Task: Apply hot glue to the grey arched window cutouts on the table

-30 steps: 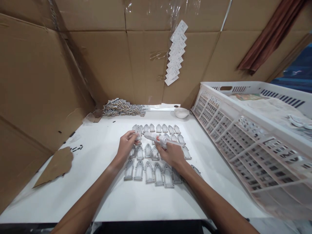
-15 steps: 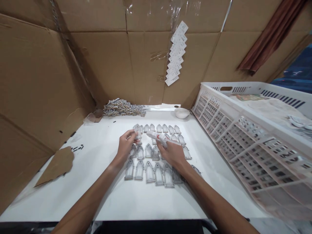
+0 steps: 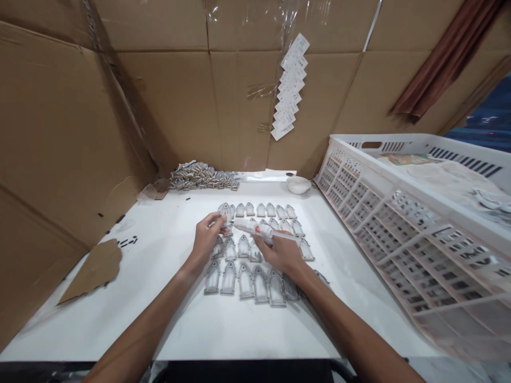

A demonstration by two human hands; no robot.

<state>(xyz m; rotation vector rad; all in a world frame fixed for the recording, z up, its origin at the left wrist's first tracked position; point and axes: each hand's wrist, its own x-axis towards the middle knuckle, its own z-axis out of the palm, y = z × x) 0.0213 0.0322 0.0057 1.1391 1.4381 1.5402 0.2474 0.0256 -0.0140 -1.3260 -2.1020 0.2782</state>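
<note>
My left hand point(image 3: 209, 234) pinches a small arch-shaped metal frame point(image 3: 225, 210) upright over the table's middle. In my right hand point(image 3: 279, 249) is a white bottle with a pointed nozzle point(image 3: 261, 230) and an orange-red mark near its neck. The nozzle points left and its tip lies close to the frame in my left fingers; whether they touch I cannot tell. Around and below both hands, several more arch-shaped frames point(image 3: 260, 284) with pale insides lie in rows. My right hand and forearm hide some of them.
A heap of small metal pieces point(image 3: 202, 176) and a white bowl point(image 3: 298, 185) stand at the back. A white plastic crate point(image 3: 383, 223) fills the right side. Torn cardboard point(image 3: 92, 268) and small black bits point(image 3: 128, 242) lie left. Cardboard walls point(image 3: 171, 101) enclose the white table point(image 3: 239, 335).
The bottle's nozzle has swung down and left, its tip now nearer the frame in my left hand. My left hand has hardly moved.
</note>
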